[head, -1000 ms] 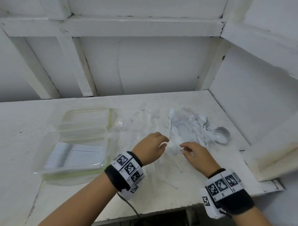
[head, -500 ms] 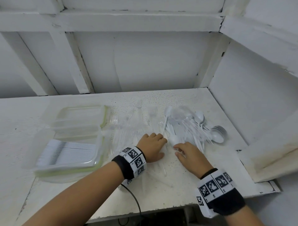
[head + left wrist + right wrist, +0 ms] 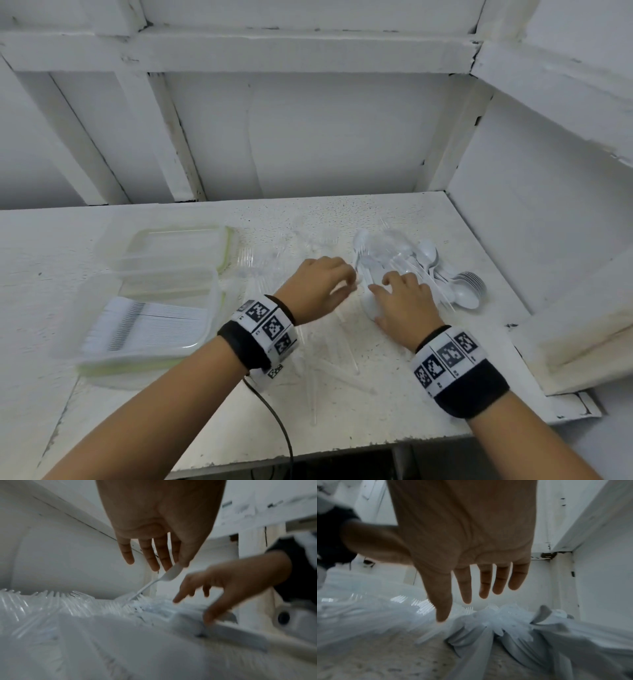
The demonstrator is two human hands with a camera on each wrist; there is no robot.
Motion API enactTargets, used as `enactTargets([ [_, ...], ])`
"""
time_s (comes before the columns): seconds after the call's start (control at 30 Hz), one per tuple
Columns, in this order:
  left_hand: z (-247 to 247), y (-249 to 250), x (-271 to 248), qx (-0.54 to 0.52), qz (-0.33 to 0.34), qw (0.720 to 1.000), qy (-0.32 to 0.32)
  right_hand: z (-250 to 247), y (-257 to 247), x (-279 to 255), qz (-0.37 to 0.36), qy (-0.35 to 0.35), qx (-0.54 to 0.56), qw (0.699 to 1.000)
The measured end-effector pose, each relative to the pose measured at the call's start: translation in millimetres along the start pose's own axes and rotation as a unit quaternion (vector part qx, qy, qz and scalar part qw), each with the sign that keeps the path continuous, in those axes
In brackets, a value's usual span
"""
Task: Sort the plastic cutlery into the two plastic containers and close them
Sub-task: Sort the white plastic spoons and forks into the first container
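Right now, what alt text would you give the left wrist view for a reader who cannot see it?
The left hand pinches a white plastic spoon by its bowl above a blurred heap of clear plastic forks. The right hand reaches in from the right, fingers spread over the pile.

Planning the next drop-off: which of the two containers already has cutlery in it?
The nearer container, closest to the table's front edge, holds a neat row of white cutlery. The farther container behind it looks empty.

Right hand (image 3: pixel 464 536) seen filling upper centre of frame, fingers (image 3: pixel 465 588) extended downward, nothing held. White cutlery pile (image 3: pixel 505 631) blurred at lower right; clear forks (image 3: pixel 423 605) at centre left. Speckled desk (image 3: pixel 376 660) seen lower left.
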State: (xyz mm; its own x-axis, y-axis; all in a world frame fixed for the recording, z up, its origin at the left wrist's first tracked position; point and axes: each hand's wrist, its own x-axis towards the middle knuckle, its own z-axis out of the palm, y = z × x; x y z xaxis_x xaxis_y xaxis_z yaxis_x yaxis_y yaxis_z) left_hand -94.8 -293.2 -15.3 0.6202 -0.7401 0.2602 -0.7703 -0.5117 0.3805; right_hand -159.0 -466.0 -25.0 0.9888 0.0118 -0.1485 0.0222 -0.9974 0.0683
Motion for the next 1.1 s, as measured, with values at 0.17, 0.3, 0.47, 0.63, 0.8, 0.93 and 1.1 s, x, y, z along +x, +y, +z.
enactTargets([
  [0.17,-31.1,0.2,-5.8,-0.216,-0.136,0.954,0.156,11.2,-3.2,12.0,-0.065,-0.065,-0.103,0.99],
  [0.3,-36.4,-7.5,-7.4,-0.384,-0.215,0.873,0.209,13.1,-2.4,11.4,-0.119,-0.03,-0.118,0.985],
  [0.47,-36.6,-2.0,-5.2,-0.435,-0.227,0.834,0.253,3.6,-1.2,3.0,-0.152,-0.019,0.017,0.988],
  [0.63,-28.0,-2.4,5.5,-0.434,-0.284,0.823,0.23,4.9,-8.9,-0.3,-0.118,0.025,0.297,0.947],
  [0.8,-21.1,-4.3,9.2,-0.377,-0.294,0.859,0.182,0.3,-17.1,1.1,-0.047,0.062,0.452,0.888],
  [0.93,-16.4,-6.9,7.3,-0.352,-0.259,0.886,0.153,-8.7,-18.0,2.9,-0.017,0.149,0.545,0.825],
  [1.1,-9.5,-10.7,11.1,-0.133,-0.211,0.968,-0.031,-32.8,-8.1,8.8,0.101,0.305,0.641,0.697],
])
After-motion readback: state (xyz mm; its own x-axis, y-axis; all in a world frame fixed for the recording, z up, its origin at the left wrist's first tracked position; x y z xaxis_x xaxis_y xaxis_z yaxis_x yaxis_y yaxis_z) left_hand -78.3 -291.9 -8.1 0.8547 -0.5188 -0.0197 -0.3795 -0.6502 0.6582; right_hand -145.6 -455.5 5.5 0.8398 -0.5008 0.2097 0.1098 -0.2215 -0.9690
